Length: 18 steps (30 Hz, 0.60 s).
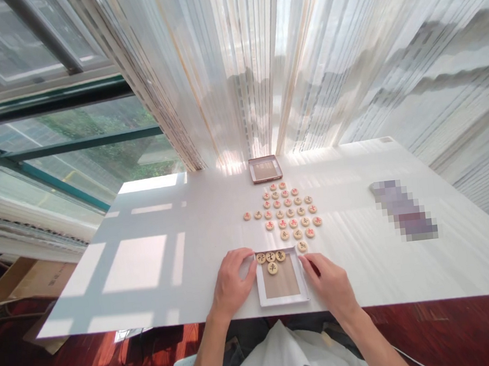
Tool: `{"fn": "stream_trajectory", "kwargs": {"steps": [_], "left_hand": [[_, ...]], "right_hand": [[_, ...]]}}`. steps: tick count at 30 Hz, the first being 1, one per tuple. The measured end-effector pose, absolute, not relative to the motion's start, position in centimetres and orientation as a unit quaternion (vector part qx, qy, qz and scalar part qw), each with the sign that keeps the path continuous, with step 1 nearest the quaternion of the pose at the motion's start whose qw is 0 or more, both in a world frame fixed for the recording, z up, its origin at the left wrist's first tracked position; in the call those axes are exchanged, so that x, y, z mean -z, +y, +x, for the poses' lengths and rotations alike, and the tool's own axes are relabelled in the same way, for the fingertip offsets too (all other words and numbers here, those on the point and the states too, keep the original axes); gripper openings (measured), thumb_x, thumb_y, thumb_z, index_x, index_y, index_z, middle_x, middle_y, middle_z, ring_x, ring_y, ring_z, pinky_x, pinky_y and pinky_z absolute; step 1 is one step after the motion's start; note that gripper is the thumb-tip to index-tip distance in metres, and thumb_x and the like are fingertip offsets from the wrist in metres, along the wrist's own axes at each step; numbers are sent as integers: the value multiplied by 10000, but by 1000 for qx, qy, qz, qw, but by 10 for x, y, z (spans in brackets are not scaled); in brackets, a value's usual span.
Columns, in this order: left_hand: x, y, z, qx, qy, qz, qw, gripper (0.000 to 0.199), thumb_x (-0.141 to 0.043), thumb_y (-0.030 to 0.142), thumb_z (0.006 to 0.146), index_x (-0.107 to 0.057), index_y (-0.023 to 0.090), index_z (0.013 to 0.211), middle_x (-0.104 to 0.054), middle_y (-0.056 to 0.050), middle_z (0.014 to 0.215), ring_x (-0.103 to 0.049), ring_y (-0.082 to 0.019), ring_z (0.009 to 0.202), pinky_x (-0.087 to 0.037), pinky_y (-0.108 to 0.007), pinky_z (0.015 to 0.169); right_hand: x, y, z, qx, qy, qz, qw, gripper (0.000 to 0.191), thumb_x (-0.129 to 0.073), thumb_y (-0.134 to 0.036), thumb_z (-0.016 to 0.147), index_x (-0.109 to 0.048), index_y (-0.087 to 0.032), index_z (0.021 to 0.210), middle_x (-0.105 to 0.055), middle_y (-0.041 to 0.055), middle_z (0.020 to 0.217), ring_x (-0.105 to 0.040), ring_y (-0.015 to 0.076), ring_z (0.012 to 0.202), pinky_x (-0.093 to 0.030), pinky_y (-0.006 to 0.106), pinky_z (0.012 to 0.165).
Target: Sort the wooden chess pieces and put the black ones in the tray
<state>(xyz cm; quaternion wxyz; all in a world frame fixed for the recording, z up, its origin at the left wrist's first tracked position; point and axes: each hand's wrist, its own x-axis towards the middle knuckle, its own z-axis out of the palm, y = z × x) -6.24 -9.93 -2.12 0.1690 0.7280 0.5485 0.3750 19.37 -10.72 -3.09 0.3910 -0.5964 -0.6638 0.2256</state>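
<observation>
A shallow white box [283, 302] with a brown bottom lies near the front edge of the table. Several round Chinese chess pieces [270, 256] with black characters are inside it, most in a row along its far wall. My left hand [232, 280] is curled, its thumb and index fingertips at the box's far left corner. My right hand [332, 283] has its fingers bent together, with the tips against the box's right wall. Just beyond them lies a chess piece [302, 247]. Farther off, many chess pieces [290, 213] with red or black characters are spread in loose rows.
A second shallow box or lid [267, 180] lies at the back of the white table [86, 304]. A blurred-out object [405, 212] rests on the right. Curtains [232, 62] hang behind the table. A power strip [184, 365] is on the floor below.
</observation>
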Motion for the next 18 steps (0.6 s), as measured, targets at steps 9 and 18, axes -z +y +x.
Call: {"fn": "stream_trajectory", "kwargs": {"steps": [9, 18], "left_hand": [[10, -111, -67, -462, 550, 681, 141, 109, -572, 190, 925, -641, 216, 1006, -670, -60, 1006, -640, -211, 993, -542, -401, 914], [-4, -153, -55, -495, 516, 690, 111, 124, -583, 137, 898, -624, 224, 975, -674, -52, 949, -648, -210, 923, -562, -394, 827]], "right_hand": [[24, -121, 220, -276, -454, -666, 523, 309, -575, -461, 927, -657, -189, 805, -586, -8, 592, -570, 150, 551, -473, 257, 563], [20, -119, 218, -284, -440, -646, 556, 334, -588, -474, 916, -650, -176, 777, -559, -20, 552, -534, 130, 507, -447, 247, 515]]}}
